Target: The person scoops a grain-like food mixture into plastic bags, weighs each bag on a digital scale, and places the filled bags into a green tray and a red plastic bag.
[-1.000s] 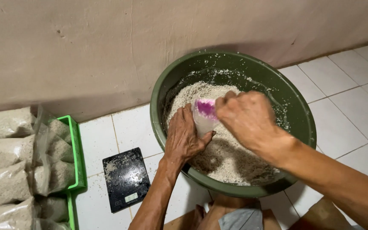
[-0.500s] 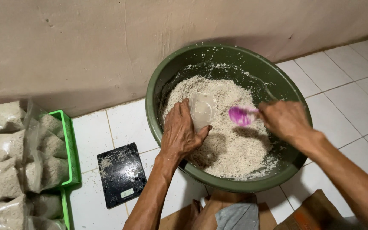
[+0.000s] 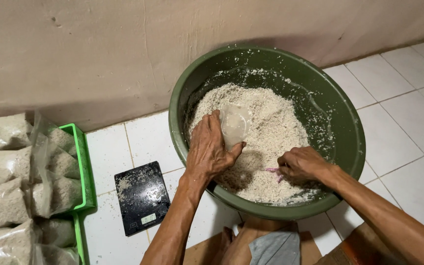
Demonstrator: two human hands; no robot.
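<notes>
White tiled floor (image 3: 398, 137) under everything. Green basin (image 3: 349, 147) on it; black scale (image 3: 142, 196) just left of basin, green crate (image 3: 85, 167) further left.

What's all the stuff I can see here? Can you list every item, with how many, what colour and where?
Basin: one, dark green, round, on the floor by the wall.
Grainy mix: one heap, off-white, inside the basin.
Plastic bag: one, clear, held open over the heap.
Scoop: one, pink, mostly hidden, dug into the heap.
Kitchen scale: one, black, dusted with grains, on the tiles left of the basin.
Crate: bright green, far left.
Filled bags: several, clear with off-white contents, stacked in and around the crate.
Floor tiles: white.
Wall: beige.
Left hand: holds the plastic bag.
Right hand: grips the scoop.
</notes>
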